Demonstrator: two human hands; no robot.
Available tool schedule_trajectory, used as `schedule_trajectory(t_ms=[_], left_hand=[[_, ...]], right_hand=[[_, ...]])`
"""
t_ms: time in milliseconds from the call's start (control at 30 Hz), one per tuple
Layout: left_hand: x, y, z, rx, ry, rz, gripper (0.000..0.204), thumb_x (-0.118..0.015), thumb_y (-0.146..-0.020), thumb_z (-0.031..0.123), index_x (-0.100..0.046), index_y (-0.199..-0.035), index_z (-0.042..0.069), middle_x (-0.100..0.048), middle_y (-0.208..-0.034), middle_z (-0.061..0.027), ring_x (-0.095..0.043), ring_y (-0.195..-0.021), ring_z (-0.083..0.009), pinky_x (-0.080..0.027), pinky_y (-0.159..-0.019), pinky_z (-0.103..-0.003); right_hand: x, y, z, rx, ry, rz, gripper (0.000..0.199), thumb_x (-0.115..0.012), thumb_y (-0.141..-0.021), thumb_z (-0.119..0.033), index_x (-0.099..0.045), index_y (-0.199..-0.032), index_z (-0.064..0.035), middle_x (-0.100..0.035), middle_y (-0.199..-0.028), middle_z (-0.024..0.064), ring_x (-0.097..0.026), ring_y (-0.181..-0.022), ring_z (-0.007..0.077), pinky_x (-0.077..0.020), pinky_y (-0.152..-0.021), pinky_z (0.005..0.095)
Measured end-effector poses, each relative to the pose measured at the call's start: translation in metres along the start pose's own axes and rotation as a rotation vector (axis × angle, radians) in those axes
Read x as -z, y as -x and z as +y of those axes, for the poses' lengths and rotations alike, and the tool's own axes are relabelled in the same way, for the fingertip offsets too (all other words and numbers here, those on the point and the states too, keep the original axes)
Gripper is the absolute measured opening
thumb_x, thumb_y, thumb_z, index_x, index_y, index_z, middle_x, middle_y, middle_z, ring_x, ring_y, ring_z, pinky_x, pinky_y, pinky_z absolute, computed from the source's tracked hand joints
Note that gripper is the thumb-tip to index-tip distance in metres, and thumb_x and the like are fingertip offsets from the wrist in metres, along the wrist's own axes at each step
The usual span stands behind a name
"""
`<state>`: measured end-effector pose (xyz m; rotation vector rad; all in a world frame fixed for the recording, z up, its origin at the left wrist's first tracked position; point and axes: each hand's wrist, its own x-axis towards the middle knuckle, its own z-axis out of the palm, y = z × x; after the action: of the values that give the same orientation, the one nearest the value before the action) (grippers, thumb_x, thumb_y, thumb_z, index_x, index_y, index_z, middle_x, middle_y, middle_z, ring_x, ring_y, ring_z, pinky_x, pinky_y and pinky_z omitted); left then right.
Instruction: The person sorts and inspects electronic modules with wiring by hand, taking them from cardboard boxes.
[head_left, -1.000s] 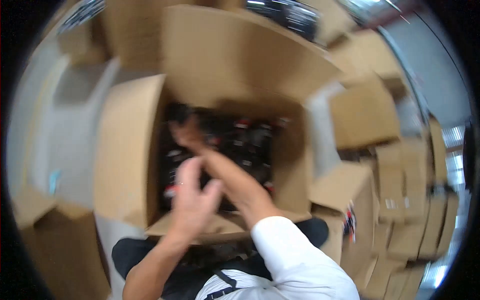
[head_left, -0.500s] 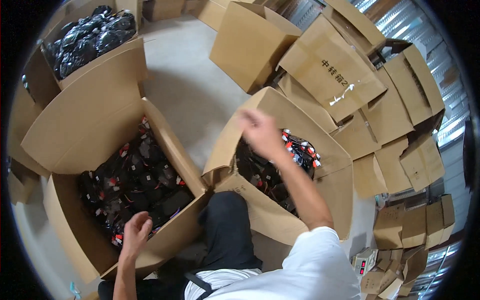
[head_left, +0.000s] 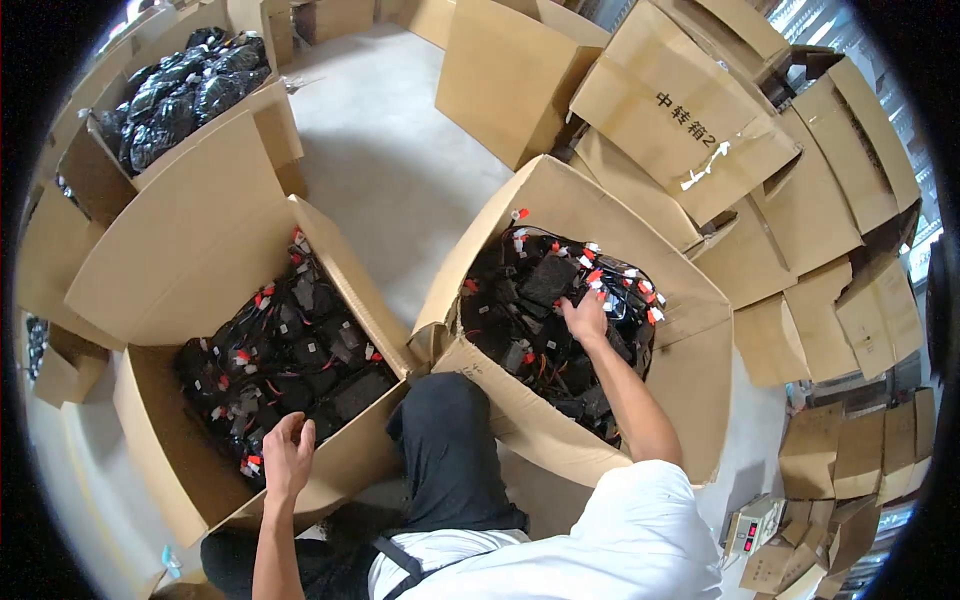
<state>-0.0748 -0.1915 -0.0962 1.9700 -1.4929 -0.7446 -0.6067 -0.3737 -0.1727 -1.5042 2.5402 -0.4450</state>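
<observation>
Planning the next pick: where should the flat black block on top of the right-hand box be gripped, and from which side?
Grip the flat black block across its two long edges, coming from above. It lies flat on top of the pile, exposed, just left of the right hand; its wires look tangled below, so lift slowly.

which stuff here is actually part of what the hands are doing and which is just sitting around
In use:
- left hand over the left box of black parts
- right hand in the right box of wired black parts

Lying about:
- far box of black bags
- closed cartons
- small meter
</observation>
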Motion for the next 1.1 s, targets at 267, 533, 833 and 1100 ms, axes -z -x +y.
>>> schedule_trajectory(t_ms=[267,533,833,1100], left_hand=[[-0.016,-0.001,0.005,-0.105,-0.046,0.048,0.025,-0.065,-0.091,0.017,-0.068,-0.104,-0.004,-0.069,-0.089,-0.0201,-0.068,-0.075,-0.0312,-0.053,-0.071,-0.037],[-0.006,-0.001,0.007,-0.101,0.008,-0.010,0.027,-0.065,-0.091,0.018,-0.068,-0.105,-0.004,-0.069,-0.086,-0.0195,-0.068,-0.074,-0.0283,-0.053,-0.071,-0.036],[-0.009,0.002,0.013,-0.132,0.022,0.037,0.026,-0.066,-0.091,0.016,-0.068,-0.105,-0.005,-0.070,-0.086,-0.0199,-0.068,-0.073,-0.0269,-0.053,-0.070,-0.035],[-0.010,-0.004,0.099,-0.173,0.702,-0.162,0.043,-0.072,-0.087,0.013,-0.060,-0.126,-0.004,-0.068,-0.116,-0.0146,-0.066,-0.105,-0.0197,-0.054,-0.091,-0.032]], right_hand=[[0.014,0.016,0.054,-0.091,-0.456,-0.364,0.028,-0.059,-0.091,-0.023,-0.064,-0.088,0.0043,-0.066,-0.072,0.0126,-0.063,-0.066,0.0240,-0.0493,-0.065,0.0370],[0.224,0.058,-0.043,0.071,-0.816,0.043,0.040,-0.053,-0.101,-0.037,-0.063,-0.089,-0.0008,-0.062,-0.062,0.0061,-0.058,-0.060,0.0144,-0.0467,-0.060,0.0312],[0.303,0.065,-0.095,0.264,-0.743,0.292,0.039,-0.048,-0.105,-0.036,-0.058,-0.092,-0.0007,-0.068,-0.072,0.0106,-0.067,-0.064,0.0160,-0.0526,-0.052,0.0269],[0.370,0.134,-0.215,0.654,-1.215,0.066,0.035,-0.046,-0.106,-0.032,-0.058,-0.092,-0.0022,-0.067,-0.071,0.0136,-0.069,-0.062,0.0225,-0.0553,-0.048,0.0290]])
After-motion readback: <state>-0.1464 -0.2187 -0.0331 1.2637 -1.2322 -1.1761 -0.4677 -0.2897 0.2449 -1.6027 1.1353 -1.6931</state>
